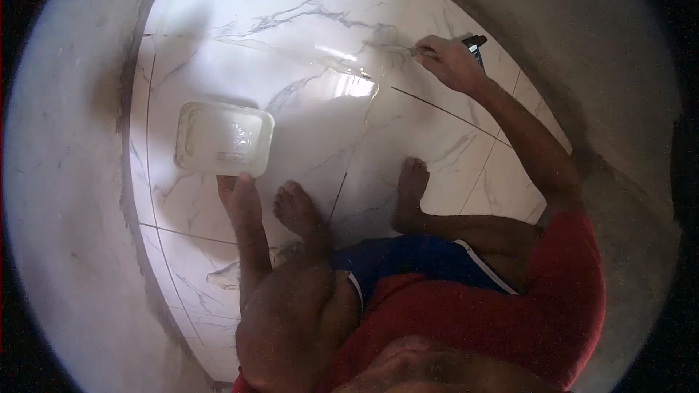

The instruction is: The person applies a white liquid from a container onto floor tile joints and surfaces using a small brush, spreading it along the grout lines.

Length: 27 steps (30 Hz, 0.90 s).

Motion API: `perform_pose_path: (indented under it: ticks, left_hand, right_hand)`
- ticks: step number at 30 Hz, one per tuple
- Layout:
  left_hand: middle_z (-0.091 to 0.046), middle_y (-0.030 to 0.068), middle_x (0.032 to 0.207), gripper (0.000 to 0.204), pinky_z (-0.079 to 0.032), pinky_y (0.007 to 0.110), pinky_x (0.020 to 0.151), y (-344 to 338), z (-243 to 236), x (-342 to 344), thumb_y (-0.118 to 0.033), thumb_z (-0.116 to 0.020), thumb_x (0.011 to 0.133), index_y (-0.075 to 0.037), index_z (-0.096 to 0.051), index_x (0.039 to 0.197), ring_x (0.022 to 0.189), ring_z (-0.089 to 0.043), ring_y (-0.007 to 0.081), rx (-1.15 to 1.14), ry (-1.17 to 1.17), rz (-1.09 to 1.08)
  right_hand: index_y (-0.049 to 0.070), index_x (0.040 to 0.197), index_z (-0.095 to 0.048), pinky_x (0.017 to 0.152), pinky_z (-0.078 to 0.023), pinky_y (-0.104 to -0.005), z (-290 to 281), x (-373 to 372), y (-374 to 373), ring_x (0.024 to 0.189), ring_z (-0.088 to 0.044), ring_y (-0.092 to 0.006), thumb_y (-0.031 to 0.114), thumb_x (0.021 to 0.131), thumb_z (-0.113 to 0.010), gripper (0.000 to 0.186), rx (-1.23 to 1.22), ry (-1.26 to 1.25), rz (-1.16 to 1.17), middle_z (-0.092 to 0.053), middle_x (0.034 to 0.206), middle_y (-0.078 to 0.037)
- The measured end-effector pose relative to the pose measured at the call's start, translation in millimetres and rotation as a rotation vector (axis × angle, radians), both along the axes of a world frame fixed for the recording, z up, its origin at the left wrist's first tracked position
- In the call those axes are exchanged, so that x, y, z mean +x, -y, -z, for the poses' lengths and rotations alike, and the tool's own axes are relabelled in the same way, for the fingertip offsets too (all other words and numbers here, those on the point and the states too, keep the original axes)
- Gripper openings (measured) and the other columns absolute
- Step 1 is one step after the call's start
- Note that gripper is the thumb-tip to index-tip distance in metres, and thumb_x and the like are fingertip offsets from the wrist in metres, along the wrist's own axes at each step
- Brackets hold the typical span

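Note:
My left hand (242,196) grips the lower edge of a white rectangular plastic tray (204,138), which has a glossy wet-looking inside and is raised over the marble-patterned tiles at the left. At the upper right, my right hand (449,65) is closed on a black tool (475,45), mostly hidden by the hand; its working end is hard to make out against the floor. A shiny, wet-looking streak (349,84) lies on the tiles to the left of that hand.
My bare feet (295,204) rest on the veined white tile floor (306,138), with dark joint lines. Grey plaster-like surfaces (73,175) curve along both sides of the view, meeting the tiles at rough edges. My legs fill the lower middle.

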<state>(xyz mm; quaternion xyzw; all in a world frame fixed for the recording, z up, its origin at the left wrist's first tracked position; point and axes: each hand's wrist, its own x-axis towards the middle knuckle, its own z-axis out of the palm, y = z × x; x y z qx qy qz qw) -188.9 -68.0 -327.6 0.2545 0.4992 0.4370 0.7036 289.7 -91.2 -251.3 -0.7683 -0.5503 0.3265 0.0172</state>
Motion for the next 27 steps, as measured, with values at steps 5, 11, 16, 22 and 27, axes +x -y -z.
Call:
perform_pose_path:
  ticks: [5,11,16,22,27]
  left_hand:
    - [-0.045,0.0169,0.146,0.075,-0.042,0.045,0.111,15,8,0,-0.012,-0.072,0.088,0.002,-0.031,0.149,0.133,-0.049,0.0299,0.045,0.161,0.030]
    - [-0.052,0.0176,0.135,0.063,-0.043,0.040,0.105,25,-4,14,0.001,-0.059,0.085,0.007,-0.037,0.144,0.123,-0.053,0.0276,-0.022,0.097,-0.001]
    - [-0.052,0.0165,0.136,0.061,-0.045,0.039,0.103,24,-5,18,0.004,-0.057,0.085,0.004,-0.039,0.144,0.122,-0.055,0.0263,-0.009,0.125,-0.008]
    - [-0.053,0.0163,0.135,0.060,-0.041,0.041,0.107,22,0,17,0.003,-0.057,0.086,0.005,-0.040,0.143,0.123,-0.053,0.0269,0.004,0.162,0.003]
    - [-0.047,0.0157,0.146,0.073,-0.041,0.045,0.112,23,5,7,-0.013,-0.073,0.087,0.001,-0.034,0.148,0.133,-0.048,0.0284,0.014,0.136,0.102]
  right_hand:
    - [0.000,0.110,-0.064,0.087,-0.052,-0.0445,-3,-13,-32,0.096,-0.066,-0.0343,0.026,0.090,-0.066,0.033,0.131,0.165,-0.296,-0.069,0.104,-0.017]
    - [0.000,0.105,-0.065,0.086,-0.052,-0.0405,-6,24,-29,0.091,-0.069,-0.0309,0.030,0.085,-0.072,0.037,0.101,0.173,-0.017,-0.071,0.099,-0.018]
    - [0.002,0.102,-0.069,0.083,-0.054,-0.0406,21,61,-10,0.090,-0.069,-0.0289,0.037,0.080,-0.079,0.043,0.156,0.050,0.158,-0.073,0.093,-0.014]
    - [0.001,0.098,-0.069,0.076,-0.055,-0.0384,44,69,-6,0.082,-0.069,-0.0244,0.038,0.080,-0.081,0.042,0.177,-0.073,0.233,-0.072,0.088,-0.013]
    - [0.001,0.097,-0.069,0.068,-0.054,-0.0314,51,57,0,0.074,-0.066,-0.0154,0.035,0.082,-0.081,0.040,0.061,-0.226,0.423,-0.071,0.084,-0.009]
